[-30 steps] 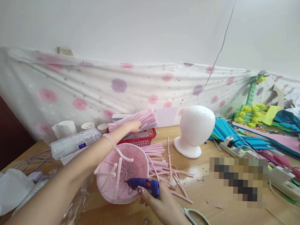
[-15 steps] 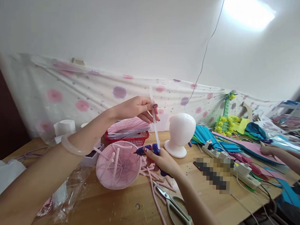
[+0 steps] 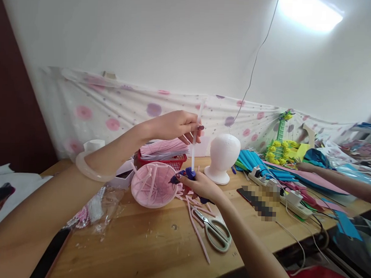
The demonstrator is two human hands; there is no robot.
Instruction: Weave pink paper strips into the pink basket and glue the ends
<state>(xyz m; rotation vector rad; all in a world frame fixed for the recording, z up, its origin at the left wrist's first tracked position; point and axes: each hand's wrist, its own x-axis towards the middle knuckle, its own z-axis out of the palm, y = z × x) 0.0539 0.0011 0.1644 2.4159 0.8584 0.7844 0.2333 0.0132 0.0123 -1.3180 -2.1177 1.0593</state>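
My left hand [image 3: 173, 125] is raised above the table and pinches a clear glue stick [image 3: 195, 143] that stands upright. The stick's lower end meets the back of a blue glue gun [image 3: 184, 176], which my right hand [image 3: 199, 186] grips low over the wooden table [image 3: 145, 243]. The gun's nozzle points left toward a pink woven bowl [image 3: 153, 189] lying tilted on the table, with pink strips sticking up from it.
A red basket [image 3: 163, 158] of pink strips stands behind the bowl; a white foam head [image 3: 224, 157] is to its right. Scissors [image 3: 214, 233] and loose pink strips lie near my right forearm. A power strip [image 3: 278, 190] and another person's arm [image 3: 333, 182] are at the right.
My left hand left the pink strips in the basket and rose with a clear glue stick, now set upright into the gun. My right hand lifted the gun beside the bowl.
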